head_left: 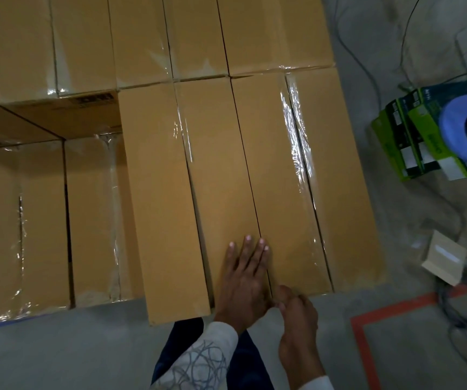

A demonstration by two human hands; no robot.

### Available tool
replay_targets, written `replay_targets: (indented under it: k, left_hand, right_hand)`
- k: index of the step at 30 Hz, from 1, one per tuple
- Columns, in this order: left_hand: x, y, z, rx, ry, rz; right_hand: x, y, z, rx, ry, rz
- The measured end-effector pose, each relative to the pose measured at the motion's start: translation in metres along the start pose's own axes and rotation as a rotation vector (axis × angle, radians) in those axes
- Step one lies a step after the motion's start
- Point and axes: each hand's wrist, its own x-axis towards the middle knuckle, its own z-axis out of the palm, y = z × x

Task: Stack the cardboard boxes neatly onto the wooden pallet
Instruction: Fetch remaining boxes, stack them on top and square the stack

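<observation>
1. On the concrete floor (325,347) to the right of the stack lie green-and-white cartons (401,142) with a blue round object (452,136) over them. There are also a small pale card piece (444,257), grey cables (463,308) and a corner of orange floor tape (367,333). All of these are well apart from the hands
2. The cardboard boxes (339,164) fill the middle and left of the view, packed edge to edge, with clear tape shining on several seams
3. The leftmost long box (164,206) juts nearer to the person than its neighbours, just beside the left hand (245,277)
4. The left hand lies palm down with straight fingers, flat across the seam between the second box (221,178) and the third box (277,192), grasping nothing
5. The right hand (297,316) has its fingers curled at the near edge of the third box, close to the left thumb; whether it pinches the edge or only touches it cannot be told
6. Counted: four long tops side by side in the near upper row, two lower boxes (29,220) at left and a back row (142,38) cut off by the frame. Two hands show, and one patterned white sleeve (207,356)
</observation>
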Motion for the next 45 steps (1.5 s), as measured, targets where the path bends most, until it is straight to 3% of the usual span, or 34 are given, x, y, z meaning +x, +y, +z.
replay_targets:
  k: [5, 9, 15, 21, 25, 31, 36, 41, 45]
  left_hand:
    - [0.001, 0.000, 0.001, -0.005, 0.083, 0.024]
    - [0.001, -0.002, 0.004, -0.012, 0.123, 0.042]
    - [0.001, 0.000, 0.007, -0.018, 0.094, 0.019]
    - [-0.018, 0.007, -0.031, -0.067, -0.059, -0.012]
    - [-0.063, 0.018, -0.081, -0.243, -0.122, -0.142]
    - [-0.155, 0.024, -0.128, -0.311, -0.100, -0.307]
    - [-0.224, 0.028, -0.160, -0.370, -0.047, -0.397]
    - [-0.271, -0.002, -0.192, -0.486, -0.016, -0.471]
    - [-0.324, -0.059, -0.217, -0.558, 0.175, -0.581]
  right_hand:
    - [0.002, -0.005, -0.004, 0.040, -0.016, 0.027]
    - [0.012, 0.007, -0.002, 0.022, -0.011, -0.052]
    - [-0.004, 0.004, 0.005, -0.093, -0.063, -0.105]
    - [-0.036, -0.003, -0.003, -0.284, -0.142, -0.123]
    - [-0.081, -0.018, -0.021, -0.347, -0.309, -0.096]
    - [-0.149, -0.025, -0.066, -0.487, -0.364, -0.173]
    - [-0.193, 0.003, -0.084, -0.790, -0.406, -0.283]
    - [-0.237, 0.026, -0.048, -0.920, -0.493, -0.436]
    - [-0.289, 0.056, 0.009, -0.933, -0.536, -0.561]
